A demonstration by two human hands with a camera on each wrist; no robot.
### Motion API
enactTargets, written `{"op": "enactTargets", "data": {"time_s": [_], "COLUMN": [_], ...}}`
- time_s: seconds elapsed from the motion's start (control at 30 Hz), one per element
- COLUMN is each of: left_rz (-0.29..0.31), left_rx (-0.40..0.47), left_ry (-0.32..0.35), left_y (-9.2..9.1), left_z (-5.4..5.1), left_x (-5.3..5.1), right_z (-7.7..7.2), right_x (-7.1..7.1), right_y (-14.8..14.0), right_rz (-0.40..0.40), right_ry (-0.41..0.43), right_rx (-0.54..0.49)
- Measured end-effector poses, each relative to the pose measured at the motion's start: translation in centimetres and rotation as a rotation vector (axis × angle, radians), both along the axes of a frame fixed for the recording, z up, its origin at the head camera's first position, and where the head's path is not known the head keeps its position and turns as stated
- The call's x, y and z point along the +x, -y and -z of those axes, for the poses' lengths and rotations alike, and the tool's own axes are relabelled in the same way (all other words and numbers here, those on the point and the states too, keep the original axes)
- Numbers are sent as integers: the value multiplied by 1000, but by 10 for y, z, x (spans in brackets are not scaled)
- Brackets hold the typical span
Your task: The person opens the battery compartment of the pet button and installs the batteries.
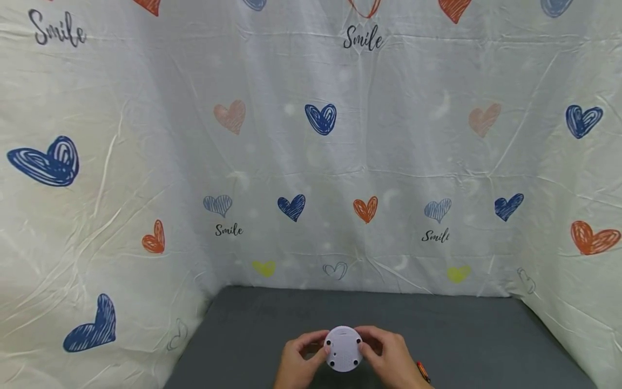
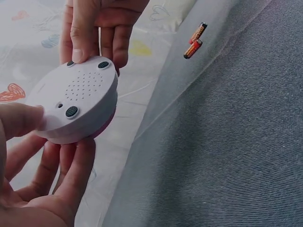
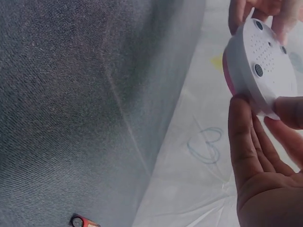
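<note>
A round white device (image 1: 343,350) is held up between both hands, its flat face with dark round pads and small holes turned toward the head camera. The left hand (image 1: 302,359) grips its left edge, thumb on the flat face and fingers behind. On the opposite edge the right hand (image 1: 389,356) pinches it the same way. In the left wrist view the device (image 2: 78,92) shows a pink-purple rim on its far side, with the left hand (image 2: 45,175) beneath it. The right wrist view shows the right hand (image 3: 265,165) supporting the device (image 3: 260,66) from below.
Orange-and-black batteries (image 2: 195,41) lie on the grey cloth-covered table (image 2: 227,132); in the head view they (image 1: 423,371) are beside the right wrist. A white curtain (image 1: 359,151) printed with hearts and words stands behind the table and along both sides.
</note>
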State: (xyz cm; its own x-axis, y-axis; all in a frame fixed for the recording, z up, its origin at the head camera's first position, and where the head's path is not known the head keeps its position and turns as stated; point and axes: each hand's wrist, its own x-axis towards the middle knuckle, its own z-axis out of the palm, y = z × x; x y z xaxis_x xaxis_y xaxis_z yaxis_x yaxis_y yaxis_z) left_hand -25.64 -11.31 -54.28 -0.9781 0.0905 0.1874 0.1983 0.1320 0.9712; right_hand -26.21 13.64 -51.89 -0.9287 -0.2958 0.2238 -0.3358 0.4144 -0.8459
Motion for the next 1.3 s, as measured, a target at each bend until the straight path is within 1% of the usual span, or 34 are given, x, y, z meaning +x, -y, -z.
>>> {"op": "enactTargets", "data": {"time_s": [0.1, 0.17, 0.37, 0.5, 0.57, 0.63, 0.73, 0.93, 1.07, 1.2, 1.3], "left_rz": [49, 70, 92, 121, 134, 130, 120, 100, 66, 16, -16], "left_rx": [4, 12, 40, 81, 111, 116, 121, 137, 126, 88, 59], "left_ry": [33, 66, 208, 271, 298, 312, 322, 324, 308, 296, 297], "left_y": [0, 0, -2, -3, -4, -5, -7, -11, -15, -19, -22], "left_z": [3, 6, 19, 28, 32, 35, 36, 35, 35, 35, 33], "left_x": [1, 1, -2, -3, -2, -2, -1, 0, 1, 3, 4], "right_z": [2, 4, 17, 23, 26, 30, 33, 33, 38, 47, 56], "right_x": [0, 0, -3, -5, -5, -6, -6, -6, -9, -15, -21], "right_y": [-2, -3, -4, -5, -4, -4, -3, -3, -5, -8, -10], "right_rz": [2, -10, -39, -29, -21, -16, -9, 1, -16, -29, -21], "right_ry": [41, 84, 181, 264, 289, 292, 281, 288, 301, 323, 307], "right_rx": [2, -5, -31, -23, -7, 10, 25, 60, 89, 102, 122]}}
